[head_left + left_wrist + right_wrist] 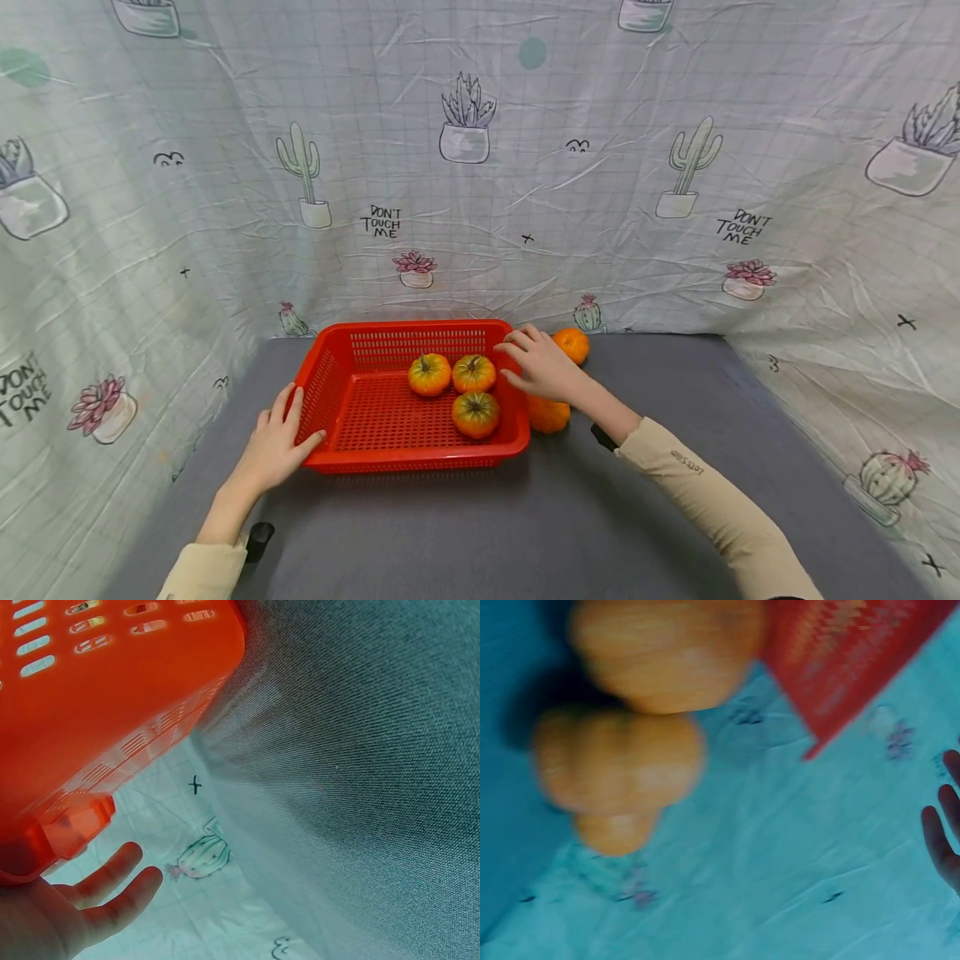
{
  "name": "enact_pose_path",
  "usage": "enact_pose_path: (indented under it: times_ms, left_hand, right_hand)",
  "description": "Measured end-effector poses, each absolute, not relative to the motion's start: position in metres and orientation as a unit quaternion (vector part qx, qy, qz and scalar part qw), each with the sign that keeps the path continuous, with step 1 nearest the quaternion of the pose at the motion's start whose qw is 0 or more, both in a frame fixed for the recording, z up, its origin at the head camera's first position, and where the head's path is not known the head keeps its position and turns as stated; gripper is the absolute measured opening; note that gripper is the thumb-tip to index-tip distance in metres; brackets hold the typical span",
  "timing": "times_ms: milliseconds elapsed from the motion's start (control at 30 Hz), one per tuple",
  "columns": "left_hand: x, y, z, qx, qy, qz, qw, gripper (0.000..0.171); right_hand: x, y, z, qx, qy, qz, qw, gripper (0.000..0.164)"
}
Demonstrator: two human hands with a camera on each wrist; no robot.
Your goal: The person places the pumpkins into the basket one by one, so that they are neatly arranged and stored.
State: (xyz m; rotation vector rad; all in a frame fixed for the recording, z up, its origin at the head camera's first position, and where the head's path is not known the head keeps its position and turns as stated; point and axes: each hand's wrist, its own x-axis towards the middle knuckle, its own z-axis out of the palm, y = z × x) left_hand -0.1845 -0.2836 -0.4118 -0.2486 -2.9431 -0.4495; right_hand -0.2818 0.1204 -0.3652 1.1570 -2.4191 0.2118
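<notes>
A red plastic basket (pixel 390 417) with slotted walls holds three small orange-and-green pumpkins (pixel 429 375), grouped toward its right side. My left hand (pixel 276 446) rests at the basket's left rim near the front corner, thumb toward the front edge. In the left wrist view its fingers (pixel 124 896) extend loosely past the rim. Over the right rim hovers my right hand (pixel 542 364), its fingers spread and slightly bent, with nothing in them. Beneath and beyond that hand, orange pumpkins (pixel 549 415) sit outside the basket; the right wrist view shows three, blurred, including a near pumpkin (pixel 619 761).
The dark grey tabletop (pixel 450 533) extends in front of the basket and to its right. A pale curtain (pixel 525 192) printed with cacti hangs behind and along both sides, close to the basket's back wall.
</notes>
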Motion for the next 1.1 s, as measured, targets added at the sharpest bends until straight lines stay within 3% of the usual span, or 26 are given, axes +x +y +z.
enact_pose_path:
  times_ms: [367, 867, 1100]
  left_hand:
    - [-0.183, -0.286, -0.412, -0.079, -0.982, -0.152, 0.077, 0.079]
    - [-0.184, -0.285, -0.414, -0.079, -0.982, -0.152, 0.084, 0.077]
    - [-0.184, -0.284, -0.414, -0.078, -0.982, -0.149, 0.086, 0.077]
  right_hand:
    - [-0.300, 0.174, -0.404, 0.376, -0.880, 0.100, 0.271, 0.031]
    - [-0.324, 0.217, -0.422, 0.259, -0.950, 0.026, 0.170, 0.039]
    - [-0.343, 0.228, -0.428, 0.249, -0.956, -0.030, 0.154, 0.045]
